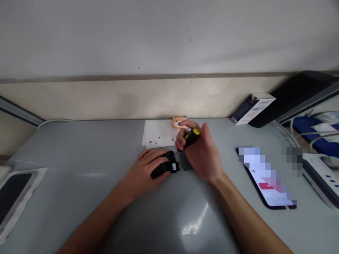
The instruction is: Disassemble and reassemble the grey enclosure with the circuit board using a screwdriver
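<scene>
My left hand (pixel 148 169) is closed around a small black plastic device (pixel 158 170), steadying it on the grey table. A square part with a pale label sits at the device's right end; its exact kind is unclear. In my right hand (pixel 202 155) is a screwdriver (pixel 191 138) with a black and yellow handle. Its thin shaft slants down to the left, and the tip meets or nearly meets the device. Just behind lies a white paper (pixel 159 132) with several tiny dark screws on it. A dark flat piece (pixel 186 163) is partly hidden by my right hand.
An orange and white animal-shaped item (pixel 179 122) rests at the paper's back edge. To the right are a lit phone (pixel 267 180), a box (pixel 251 109), a black cylinder (pixel 291 95) and a white device (pixel 321 176). A dark panel in a pale sleeve (pixel 25 197) lies left.
</scene>
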The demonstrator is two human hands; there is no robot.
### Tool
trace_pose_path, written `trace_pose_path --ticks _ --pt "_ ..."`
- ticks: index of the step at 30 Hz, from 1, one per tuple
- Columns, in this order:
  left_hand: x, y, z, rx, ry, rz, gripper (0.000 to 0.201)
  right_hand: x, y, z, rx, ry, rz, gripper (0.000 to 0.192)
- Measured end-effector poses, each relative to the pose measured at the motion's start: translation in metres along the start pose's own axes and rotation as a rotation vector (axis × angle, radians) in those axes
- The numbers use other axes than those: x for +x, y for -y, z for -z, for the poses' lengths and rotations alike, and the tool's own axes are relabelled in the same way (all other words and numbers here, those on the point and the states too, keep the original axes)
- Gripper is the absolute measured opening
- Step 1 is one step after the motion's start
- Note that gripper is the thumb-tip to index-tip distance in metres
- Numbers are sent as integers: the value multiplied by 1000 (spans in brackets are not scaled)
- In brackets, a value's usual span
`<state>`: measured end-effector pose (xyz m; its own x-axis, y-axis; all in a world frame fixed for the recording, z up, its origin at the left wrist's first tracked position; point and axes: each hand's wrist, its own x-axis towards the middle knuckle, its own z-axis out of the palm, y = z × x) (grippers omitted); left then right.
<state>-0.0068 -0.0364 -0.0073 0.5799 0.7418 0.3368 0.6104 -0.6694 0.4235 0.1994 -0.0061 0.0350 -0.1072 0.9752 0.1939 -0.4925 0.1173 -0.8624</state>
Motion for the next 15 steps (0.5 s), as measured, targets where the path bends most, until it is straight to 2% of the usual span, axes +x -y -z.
trace_pose_path --ticks 3,6,8,10,13,15 --pt "-1 0 0 35 -8 -16 24 -2 -1 -1 -34 35 -13 41" --pt "-3 1 -1 60 2 -27 25 -4 -4 0 -137 -53 59 44" --pt "-4 1 -1 73 7 -34 26 -4 -3 2 -285 -142 149 45" --pt "-6 1 -2 89 -5 -47 27 -3 -1 4 -473 -152 231 41" --pt "-7 1 -3 114 -15 -68 28 -1 3 13 -680 -123 246 40" --pt "-7 1 -2 124 -3 -68 28 2 4 21 -723 -231 242 42"
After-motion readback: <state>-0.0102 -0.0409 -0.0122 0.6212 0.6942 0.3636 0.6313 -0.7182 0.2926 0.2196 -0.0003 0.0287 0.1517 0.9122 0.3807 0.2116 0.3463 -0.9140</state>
